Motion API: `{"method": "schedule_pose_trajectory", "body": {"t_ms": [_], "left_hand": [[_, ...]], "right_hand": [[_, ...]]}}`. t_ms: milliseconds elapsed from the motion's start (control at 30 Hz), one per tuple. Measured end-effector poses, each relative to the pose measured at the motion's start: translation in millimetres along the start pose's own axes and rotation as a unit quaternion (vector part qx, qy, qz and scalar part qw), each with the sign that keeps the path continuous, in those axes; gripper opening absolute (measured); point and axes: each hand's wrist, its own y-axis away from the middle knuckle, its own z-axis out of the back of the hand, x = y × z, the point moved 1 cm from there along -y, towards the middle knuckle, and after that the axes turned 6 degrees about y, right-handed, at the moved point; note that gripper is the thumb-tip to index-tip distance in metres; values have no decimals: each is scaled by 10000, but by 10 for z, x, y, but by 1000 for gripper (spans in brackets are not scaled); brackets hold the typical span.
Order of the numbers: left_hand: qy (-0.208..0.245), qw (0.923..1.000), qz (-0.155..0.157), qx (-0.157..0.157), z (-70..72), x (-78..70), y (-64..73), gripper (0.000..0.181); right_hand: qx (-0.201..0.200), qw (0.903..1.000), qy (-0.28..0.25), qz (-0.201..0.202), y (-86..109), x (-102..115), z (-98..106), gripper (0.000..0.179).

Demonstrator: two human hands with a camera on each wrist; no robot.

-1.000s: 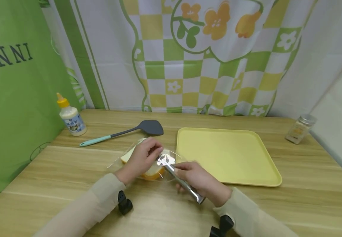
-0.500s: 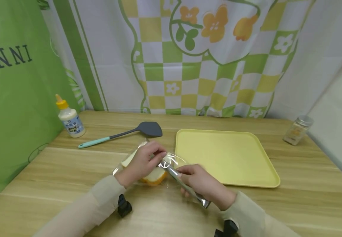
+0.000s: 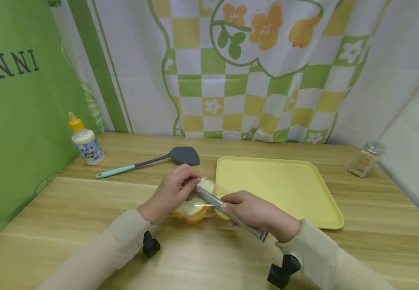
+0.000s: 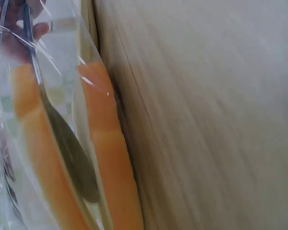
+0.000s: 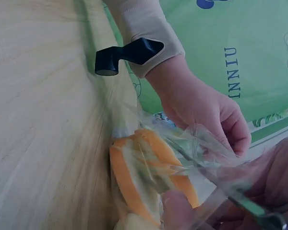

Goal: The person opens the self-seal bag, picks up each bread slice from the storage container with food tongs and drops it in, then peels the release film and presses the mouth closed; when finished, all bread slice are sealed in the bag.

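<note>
Dark letters "INNIU" [image 5: 231, 72] on the green cloth [image 5: 204, 52], plus illegibly small print on the bottle label [image 3: 90, 150]

hands [image 3: 175, 190] [image 3: 254, 211]: 2 | bread slices [image 4: 36, 134] [image 4: 108, 148]: 2 | tongs [image 4: 72, 151]: 1 | bag [image 5: 200, 138]: 1 | tray [image 3: 274, 185]: 1 | spatula [image 3: 184, 155]: 1 | bottle [image 3: 89, 148]: 1 | jar [image 3: 366, 160]: 1

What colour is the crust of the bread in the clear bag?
Orange; the crust shows best in the left wrist view.

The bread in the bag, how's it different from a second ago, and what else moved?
The white, orange-crusted bread slices in the clear plastic bag shifted right, nearer the yellow rectangular tray. The right grip, around the silver metal tongs, moved right too and slightly forward. The left grip still pinches the bag; the tray and grey-headed, mint-handled spatula stayed put.
</note>
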Motion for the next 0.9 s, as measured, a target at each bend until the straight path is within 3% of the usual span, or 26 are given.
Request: {"method": "schedule_pose_trajectory", "body": {"t_ms": [133, 233, 333, 433, 533, 900], "left_hand": [[-68, 9967, -803, 67, -65, -76, -73, 9], [-52, 9941, -1059, 219, -96, -130, -118, 5], [4, 9964, -800, 280, -87, -137, -137, 1], [110, 9986, -424, 284, -59, -113, -127, 3], [101, 9993, -245, 248, -28, -92, -110, 3], [-85, 9988, -477, -92, 65, -48, -92, 8]], "right_hand": [[60, 9998, 163, 13, -25, 27, 25, 30], [47, 9997, -171, -158, -81, 27, 62, 30], [115, 9975, -573, -401, -133, 37, 97, 33], [204, 9976, -492, -451, -156, 64, 124, 36], [289, 9982, -353, -388, -138, 78, 163, 37], [469, 9982, -231, -308, 172, -91, 361, 39]]}}
